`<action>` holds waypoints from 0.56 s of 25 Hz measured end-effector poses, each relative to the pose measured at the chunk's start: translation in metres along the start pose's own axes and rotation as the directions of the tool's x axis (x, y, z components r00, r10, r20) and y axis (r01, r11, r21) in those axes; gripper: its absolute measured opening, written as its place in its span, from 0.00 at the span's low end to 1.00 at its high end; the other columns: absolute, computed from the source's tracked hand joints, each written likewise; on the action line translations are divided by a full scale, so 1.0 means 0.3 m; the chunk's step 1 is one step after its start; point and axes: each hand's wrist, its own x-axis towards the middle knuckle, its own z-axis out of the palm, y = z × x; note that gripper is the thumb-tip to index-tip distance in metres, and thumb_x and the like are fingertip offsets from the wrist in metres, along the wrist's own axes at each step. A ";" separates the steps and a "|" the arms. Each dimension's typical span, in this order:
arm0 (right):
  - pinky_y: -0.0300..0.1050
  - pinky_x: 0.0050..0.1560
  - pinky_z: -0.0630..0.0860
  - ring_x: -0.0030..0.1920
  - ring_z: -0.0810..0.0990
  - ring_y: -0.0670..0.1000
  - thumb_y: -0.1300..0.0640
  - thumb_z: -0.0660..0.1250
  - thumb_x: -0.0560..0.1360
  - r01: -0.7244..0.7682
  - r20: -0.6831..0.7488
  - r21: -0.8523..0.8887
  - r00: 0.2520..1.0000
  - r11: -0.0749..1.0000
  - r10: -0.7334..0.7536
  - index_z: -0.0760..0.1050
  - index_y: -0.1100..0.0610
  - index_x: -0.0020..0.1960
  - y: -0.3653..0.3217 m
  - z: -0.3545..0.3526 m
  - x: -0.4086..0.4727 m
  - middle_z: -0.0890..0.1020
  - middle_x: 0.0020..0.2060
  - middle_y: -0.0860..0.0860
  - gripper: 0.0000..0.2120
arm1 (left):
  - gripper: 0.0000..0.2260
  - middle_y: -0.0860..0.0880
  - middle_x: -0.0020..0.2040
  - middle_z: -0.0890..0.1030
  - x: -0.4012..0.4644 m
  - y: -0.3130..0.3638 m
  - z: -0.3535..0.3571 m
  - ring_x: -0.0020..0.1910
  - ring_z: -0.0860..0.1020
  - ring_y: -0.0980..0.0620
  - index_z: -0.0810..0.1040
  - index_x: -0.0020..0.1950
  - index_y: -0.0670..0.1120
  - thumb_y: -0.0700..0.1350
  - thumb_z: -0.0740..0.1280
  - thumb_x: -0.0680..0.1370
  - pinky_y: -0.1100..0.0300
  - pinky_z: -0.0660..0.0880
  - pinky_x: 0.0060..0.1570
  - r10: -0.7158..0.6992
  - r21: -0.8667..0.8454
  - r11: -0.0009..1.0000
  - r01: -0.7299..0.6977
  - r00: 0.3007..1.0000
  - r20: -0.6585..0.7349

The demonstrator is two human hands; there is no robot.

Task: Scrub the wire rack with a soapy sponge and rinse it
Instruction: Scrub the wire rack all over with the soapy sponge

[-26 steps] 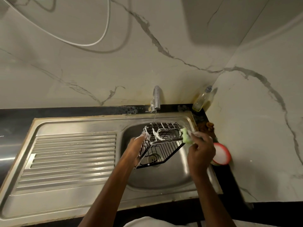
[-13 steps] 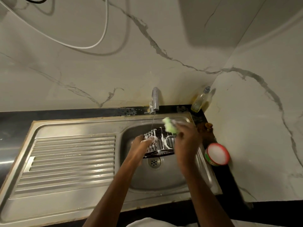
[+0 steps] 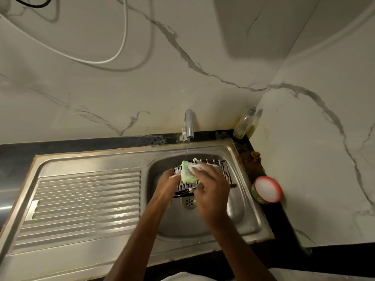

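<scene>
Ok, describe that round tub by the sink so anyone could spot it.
Start at the steel sink and look along the dark counter to its right, by the side wall. The tub there is round, red-rimmed and filled with white paste, unlike the tall clear bottle behind it.

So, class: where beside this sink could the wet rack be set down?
The ribbed drainboard left of the basin lies bare. The counter strip right of the basin is narrow, crowded by the red-rimmed tub and bottle.

No readable text, label or number anywhere.
</scene>
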 end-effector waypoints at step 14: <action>0.50 0.47 0.82 0.52 0.80 0.58 0.68 0.62 0.70 0.045 -0.021 -0.129 0.999 0.991 -0.048 0.84 0.61 0.53 0.126 -0.029 0.044 0.84 0.51 0.56 0.16 | 0.12 0.46 0.52 0.84 -0.026 0.001 0.012 0.56 0.82 0.44 0.81 0.57 0.43 0.48 0.70 0.78 0.57 0.76 0.49 0.047 0.115 0.992 -0.054 0.997 0.057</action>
